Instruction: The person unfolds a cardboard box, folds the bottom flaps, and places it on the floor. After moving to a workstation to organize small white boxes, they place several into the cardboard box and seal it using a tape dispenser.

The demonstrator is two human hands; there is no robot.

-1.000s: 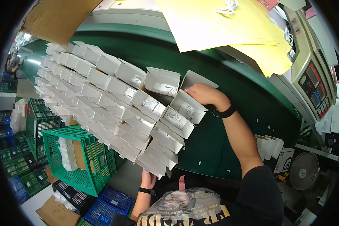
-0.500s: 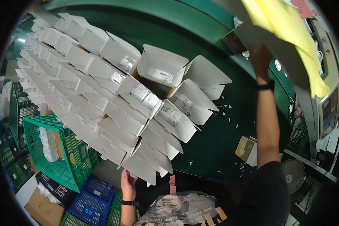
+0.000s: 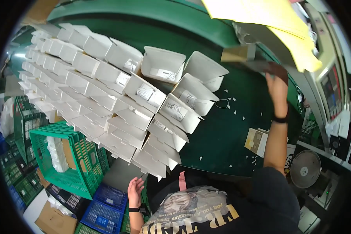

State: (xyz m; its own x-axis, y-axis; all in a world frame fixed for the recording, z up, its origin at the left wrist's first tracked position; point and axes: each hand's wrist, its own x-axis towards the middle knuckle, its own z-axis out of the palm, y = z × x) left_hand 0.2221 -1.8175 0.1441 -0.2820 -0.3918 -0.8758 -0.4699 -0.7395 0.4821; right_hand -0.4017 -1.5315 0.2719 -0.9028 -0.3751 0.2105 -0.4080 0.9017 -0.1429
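Observation:
At the far right, my right hand (image 3: 277,89) reaches over the green table and is closed on a flat brown and grey piece (image 3: 280,72), smeared by motion, so its kind is unclear. Beyond it is a tan, box-like thing (image 3: 238,54), also blurred. My left hand (image 3: 135,190) hangs below the table's front edge, fingers loosely curled and apart, holding nothing. Just above it stand many open white cartons (image 3: 145,156) in packed rows. Several of them (image 3: 145,93) show a white coiled cable and a white part inside.
White paper scraps (image 3: 234,112) and a small cable loop (image 3: 222,103) lie on the green table. A small printed box (image 3: 256,141) sits near my right forearm. Yellow sheets (image 3: 257,15) overhang the far right. Green (image 3: 58,134) and blue crates (image 3: 99,210) stand left, a round fan (image 3: 305,169) right.
My right hand has drawn back from under the yellow sheets, with the brown piece now visible. My left hand has dropped away from the cartons' edge. The whole view has shifted slightly.

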